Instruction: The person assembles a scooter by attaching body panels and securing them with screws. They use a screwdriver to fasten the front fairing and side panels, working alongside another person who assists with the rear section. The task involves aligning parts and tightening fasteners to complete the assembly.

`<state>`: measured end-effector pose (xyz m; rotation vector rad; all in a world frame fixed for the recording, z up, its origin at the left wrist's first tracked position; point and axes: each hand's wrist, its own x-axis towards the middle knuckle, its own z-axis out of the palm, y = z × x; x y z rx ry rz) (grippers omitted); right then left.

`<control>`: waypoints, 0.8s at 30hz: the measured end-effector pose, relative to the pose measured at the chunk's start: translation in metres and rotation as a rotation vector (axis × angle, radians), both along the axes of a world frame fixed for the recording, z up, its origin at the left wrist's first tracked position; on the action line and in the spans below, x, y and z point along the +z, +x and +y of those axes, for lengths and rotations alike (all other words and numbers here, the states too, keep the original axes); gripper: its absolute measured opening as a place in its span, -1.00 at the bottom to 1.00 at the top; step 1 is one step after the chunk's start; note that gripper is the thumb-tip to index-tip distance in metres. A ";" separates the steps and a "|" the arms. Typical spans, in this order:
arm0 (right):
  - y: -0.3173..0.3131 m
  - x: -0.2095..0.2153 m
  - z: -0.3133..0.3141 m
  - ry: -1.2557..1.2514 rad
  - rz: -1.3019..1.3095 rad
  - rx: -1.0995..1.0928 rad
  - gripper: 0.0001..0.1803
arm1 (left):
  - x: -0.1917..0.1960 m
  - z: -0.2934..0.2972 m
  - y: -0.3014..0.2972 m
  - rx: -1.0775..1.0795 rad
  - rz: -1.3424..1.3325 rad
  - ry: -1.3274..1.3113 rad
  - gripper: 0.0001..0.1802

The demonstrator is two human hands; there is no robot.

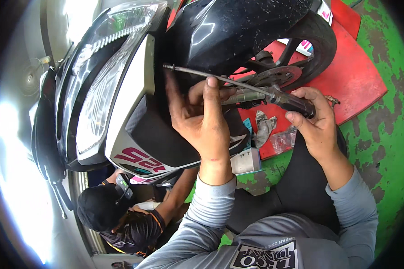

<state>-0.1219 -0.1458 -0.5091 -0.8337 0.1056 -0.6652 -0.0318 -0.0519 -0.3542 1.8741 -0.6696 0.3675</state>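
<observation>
The right hand (319, 127) has its grip wrapped around the screwdriver handle (292, 102), apparently for control. The left hand (202, 123) half-curls its grip, thumb at the shaft (246, 85), seemingly steadying it.

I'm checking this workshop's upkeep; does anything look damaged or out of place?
The green floor looks damaged: its paint is missing in ragged, dark patches. A crumpled grey cloth and clear plastic bag lie loose on the red platform, looking untidy. No spill is apparent.
</observation>
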 end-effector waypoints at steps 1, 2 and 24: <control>0.001 -0.001 -0.001 0.003 -0.002 0.006 -0.60 | -0.001 0.001 0.000 0.001 -0.005 -0.008 -0.16; 0.002 -0.002 -0.002 0.007 -0.003 0.013 -0.60 | -0.003 0.000 0.001 0.003 -0.010 -0.016 -0.16; 0.032 0.000 -0.020 -0.118 -0.023 0.017 -0.62 | -0.006 -0.012 0.019 0.090 -0.103 -0.092 -0.24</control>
